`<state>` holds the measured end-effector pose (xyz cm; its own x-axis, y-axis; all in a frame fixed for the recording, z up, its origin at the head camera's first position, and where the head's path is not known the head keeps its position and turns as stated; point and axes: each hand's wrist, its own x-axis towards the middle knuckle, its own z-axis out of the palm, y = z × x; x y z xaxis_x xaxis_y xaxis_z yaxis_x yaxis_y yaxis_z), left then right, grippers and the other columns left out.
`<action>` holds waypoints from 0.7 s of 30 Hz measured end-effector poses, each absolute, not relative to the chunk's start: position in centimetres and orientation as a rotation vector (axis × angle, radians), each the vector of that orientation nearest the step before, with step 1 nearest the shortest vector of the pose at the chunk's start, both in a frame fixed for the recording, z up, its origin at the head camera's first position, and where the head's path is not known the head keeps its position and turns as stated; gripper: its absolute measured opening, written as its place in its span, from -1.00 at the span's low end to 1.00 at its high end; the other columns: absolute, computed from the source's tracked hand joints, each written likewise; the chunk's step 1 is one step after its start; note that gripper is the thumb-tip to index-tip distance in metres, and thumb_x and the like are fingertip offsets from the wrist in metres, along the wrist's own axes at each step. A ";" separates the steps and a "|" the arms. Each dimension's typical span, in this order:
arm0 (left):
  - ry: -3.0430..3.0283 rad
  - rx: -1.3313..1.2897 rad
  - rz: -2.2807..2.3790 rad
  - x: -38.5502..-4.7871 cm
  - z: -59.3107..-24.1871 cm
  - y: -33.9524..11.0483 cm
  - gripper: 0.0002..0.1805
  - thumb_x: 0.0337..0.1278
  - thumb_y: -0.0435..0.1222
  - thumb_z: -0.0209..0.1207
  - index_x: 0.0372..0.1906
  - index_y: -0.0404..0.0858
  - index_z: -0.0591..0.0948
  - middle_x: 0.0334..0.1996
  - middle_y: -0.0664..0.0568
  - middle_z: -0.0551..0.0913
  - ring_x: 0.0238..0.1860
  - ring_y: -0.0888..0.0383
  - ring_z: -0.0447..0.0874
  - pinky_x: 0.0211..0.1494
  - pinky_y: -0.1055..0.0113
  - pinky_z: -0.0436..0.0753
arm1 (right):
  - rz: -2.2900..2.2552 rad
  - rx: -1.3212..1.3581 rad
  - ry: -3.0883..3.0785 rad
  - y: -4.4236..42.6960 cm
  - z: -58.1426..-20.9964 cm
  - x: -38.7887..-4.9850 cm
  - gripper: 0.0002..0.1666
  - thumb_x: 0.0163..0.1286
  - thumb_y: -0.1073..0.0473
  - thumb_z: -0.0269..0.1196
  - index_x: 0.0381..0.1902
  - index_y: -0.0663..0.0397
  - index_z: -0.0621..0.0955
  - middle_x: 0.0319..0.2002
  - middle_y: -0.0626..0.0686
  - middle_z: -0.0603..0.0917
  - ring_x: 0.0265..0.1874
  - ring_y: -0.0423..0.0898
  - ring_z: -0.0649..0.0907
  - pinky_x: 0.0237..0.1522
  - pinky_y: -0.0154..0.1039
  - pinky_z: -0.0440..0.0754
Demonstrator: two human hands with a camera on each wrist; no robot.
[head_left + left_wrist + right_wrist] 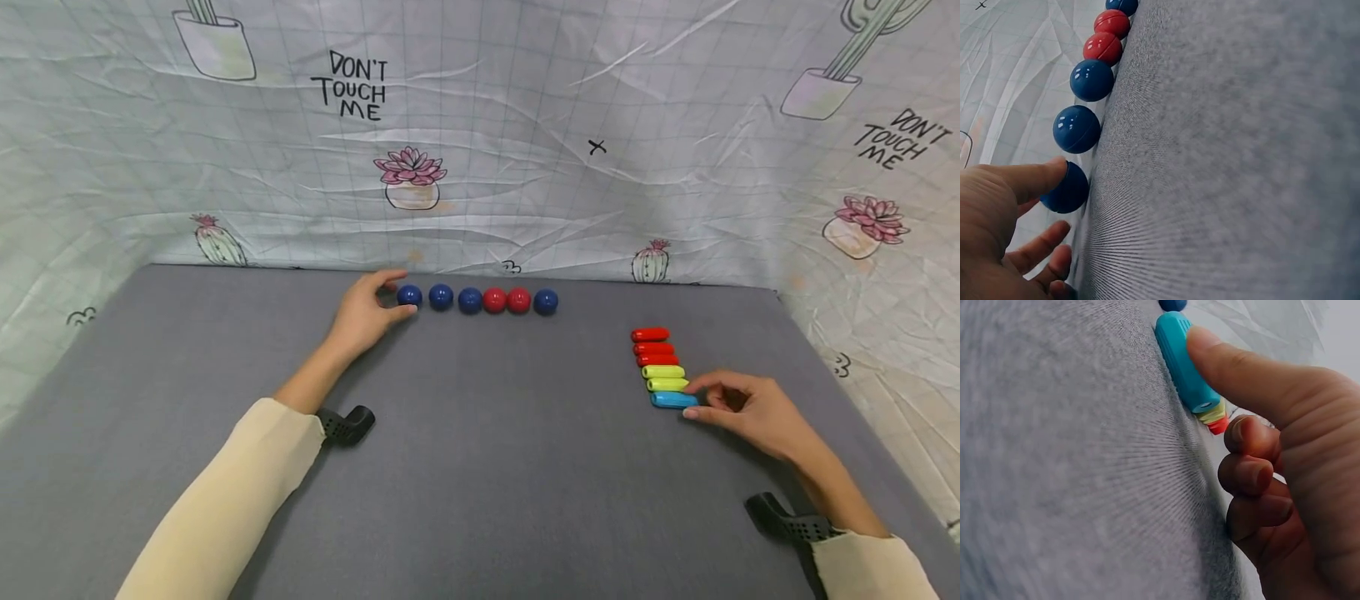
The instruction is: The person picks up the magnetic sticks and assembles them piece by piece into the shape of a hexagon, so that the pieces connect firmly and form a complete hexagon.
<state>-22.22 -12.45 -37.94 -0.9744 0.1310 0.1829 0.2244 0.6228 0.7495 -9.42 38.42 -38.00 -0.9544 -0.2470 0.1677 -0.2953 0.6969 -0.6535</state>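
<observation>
A cream fabric sleeve (217,508) ends at the left hand (363,317), which pinches a glossy blue ball (409,295). Behind that ball, white printed cloth (525,117) reads "DON'T TOUCH ME" twice; well right of the ball, the right hand (757,410) pinches a blue plastic cylinder (671,400).

Left wrist: thumb on ball. Right wrist: thumb on cylinder.

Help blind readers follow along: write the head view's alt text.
The left hand grips the leftmost blue ball of six balls in a row; the right hand pinches a blue piece aligned with yellow pieces and red pieces.
</observation>
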 end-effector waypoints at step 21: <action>-2.777 -0.342 -1.207 -22.1 -37.8 -12.4 -0.55 0.03 -0.31 0.37 0.07 -0.30 0.58 -0.10 -0.25 0.58 -0.11 -0.13 0.51 -0.01 0.00 0.42 | 0.913 0.491 -2.846 37.8 -38.1 -9.4 -0.71 0.07 0.19 0.49 -0.27 -0.11 0.62 -0.59 -0.14 0.44 -0.63 -0.27 0.42 -0.58 -0.37 0.32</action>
